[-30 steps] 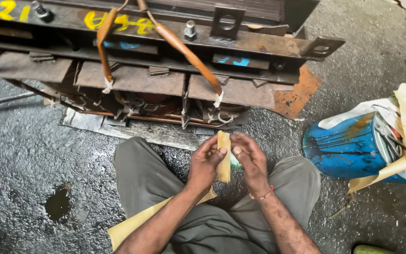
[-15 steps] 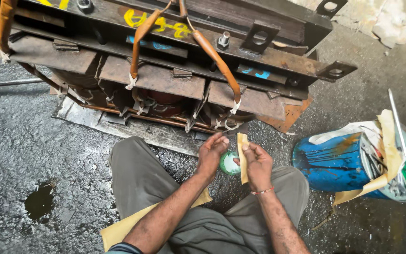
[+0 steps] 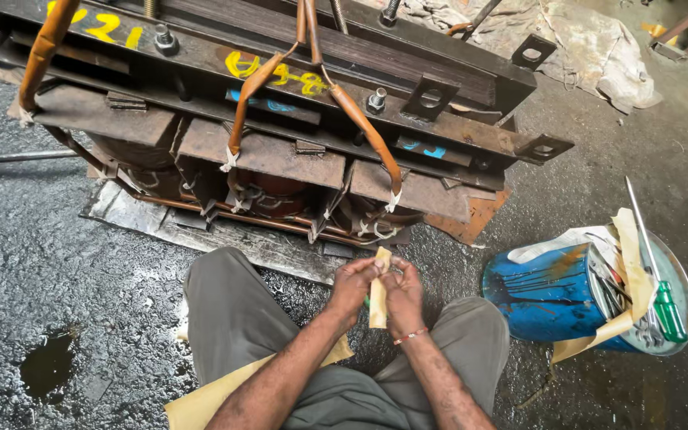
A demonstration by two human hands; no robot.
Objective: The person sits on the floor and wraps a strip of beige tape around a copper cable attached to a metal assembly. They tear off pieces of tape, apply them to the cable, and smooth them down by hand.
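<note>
Two hands meet at lower centre: the left hand (image 3: 354, 283) and right hand (image 3: 402, 291) both pinch a tan paper strip (image 3: 378, 292) held upright between them, above the knees. Right of them stands a blue can (image 3: 555, 295) holding a green-handled screwdriver (image 3: 666, 309). Beyond, across the upper frame, sits a rusty transformer (image 3: 264, 151) with orange cables (image 3: 364, 131).

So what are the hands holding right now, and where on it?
Both hands, left hand and right hand, pinch a narrow tan paper strip near its top end; the rest hangs down between them.
</note>
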